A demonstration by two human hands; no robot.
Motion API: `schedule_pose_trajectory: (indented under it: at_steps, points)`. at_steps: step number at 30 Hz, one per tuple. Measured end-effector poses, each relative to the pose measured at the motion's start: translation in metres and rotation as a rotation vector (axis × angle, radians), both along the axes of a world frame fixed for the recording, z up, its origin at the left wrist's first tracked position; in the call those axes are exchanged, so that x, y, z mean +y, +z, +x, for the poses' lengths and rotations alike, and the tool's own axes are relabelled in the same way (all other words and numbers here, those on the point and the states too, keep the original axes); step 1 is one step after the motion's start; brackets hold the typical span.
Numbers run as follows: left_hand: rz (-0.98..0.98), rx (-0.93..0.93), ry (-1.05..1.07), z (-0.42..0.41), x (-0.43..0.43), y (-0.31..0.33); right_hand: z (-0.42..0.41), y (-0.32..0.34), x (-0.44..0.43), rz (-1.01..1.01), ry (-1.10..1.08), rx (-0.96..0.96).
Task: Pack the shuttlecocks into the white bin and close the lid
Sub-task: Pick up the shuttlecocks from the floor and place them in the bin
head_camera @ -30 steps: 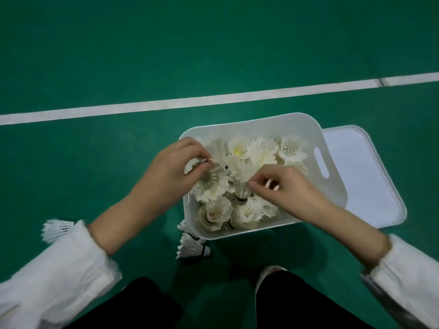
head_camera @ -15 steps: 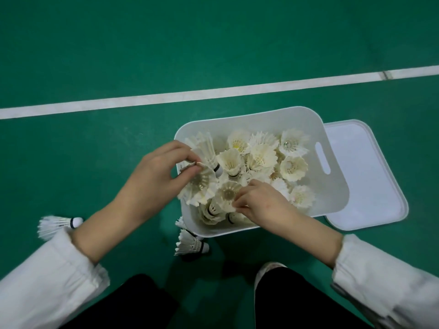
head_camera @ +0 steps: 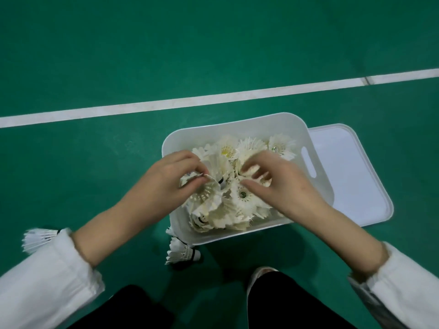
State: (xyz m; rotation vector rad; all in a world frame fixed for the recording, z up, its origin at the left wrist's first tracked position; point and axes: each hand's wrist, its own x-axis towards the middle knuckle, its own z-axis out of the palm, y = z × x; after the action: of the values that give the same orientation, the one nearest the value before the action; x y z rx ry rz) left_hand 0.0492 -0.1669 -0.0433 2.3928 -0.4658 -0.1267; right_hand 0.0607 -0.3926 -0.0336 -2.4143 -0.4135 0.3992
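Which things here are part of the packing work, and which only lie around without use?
For the job: white bin, packed shuttlecocks, loose shuttlecocks at its near corner, lone shuttlecock by the left sleeve, lid beside the bin.
Just lying about: white court line, shoe.

The left hand (head_camera: 166, 184) and right hand (head_camera: 280, 186) cover several shuttlecocks (head_camera: 228, 212); the right fingertips (head_camera: 260, 174) blur. At 3 o'clock the white bin (head_camera: 237, 119) hides the lid (head_camera: 344, 174) edge. At 8 o'clock a sleeve (head_camera: 47, 269) covers a loose shuttlecock (head_camera: 38, 239) at its cork.

The left hand (head_camera: 171, 180) pinches a shuttlecock (head_camera: 207, 194); the right hand (head_camera: 281, 186) is loosely spread.
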Motion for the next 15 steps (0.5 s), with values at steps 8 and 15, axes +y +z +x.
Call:
schedule_pose_trajectory:
  at_steps: [8, 15]
  points:
    - [-0.025, -0.041, -0.165, 0.014, -0.049, 0.005, 0.012, 0.001, -0.013, -0.018, 0.108, -0.281]
    - [0.013, -0.05, -0.232, 0.012, -0.057, -0.006, 0.015, -0.012, -0.03, -0.091, 0.178, -0.172]
